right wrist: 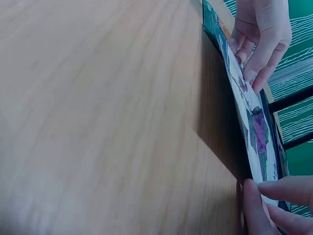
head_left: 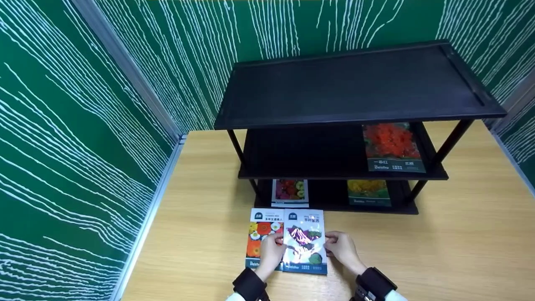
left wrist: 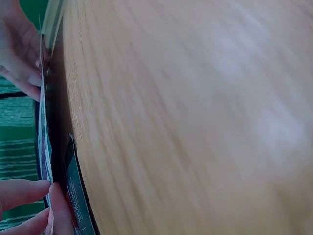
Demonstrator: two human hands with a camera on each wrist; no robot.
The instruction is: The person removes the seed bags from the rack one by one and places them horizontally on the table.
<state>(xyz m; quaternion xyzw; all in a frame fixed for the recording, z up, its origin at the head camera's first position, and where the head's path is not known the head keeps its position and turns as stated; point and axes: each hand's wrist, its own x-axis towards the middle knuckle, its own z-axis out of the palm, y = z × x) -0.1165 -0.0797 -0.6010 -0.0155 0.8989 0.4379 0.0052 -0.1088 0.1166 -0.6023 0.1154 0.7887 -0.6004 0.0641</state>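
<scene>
A white seed packet (head_left: 314, 246) with purple and green vegetables printed on it is held between both hands. My left hand (head_left: 272, 253) pinches its left edge between thumb and fingers; my right hand (head_left: 345, 253) pinches the right edge. In the right wrist view the packet (right wrist: 260, 134) is raised above the table and casts a shadow. A seed packet with orange and red flowers (head_left: 253, 249) lies at the left, partly covered by the held packet and my left hand. In the left wrist view that flower packet (left wrist: 80, 196) rests low on the wood.
A black three-level rack (head_left: 355, 90) stands behind the hands on the wooden table (head_left: 200, 200). A red-flower packet (head_left: 393, 142) is on its middle shelf; a fruit packet (head_left: 290, 193) and a yellow-flower packet (head_left: 368, 192) are on the bottom one. Green white-streaked panels (head_left: 54, 138) enclose the table.
</scene>
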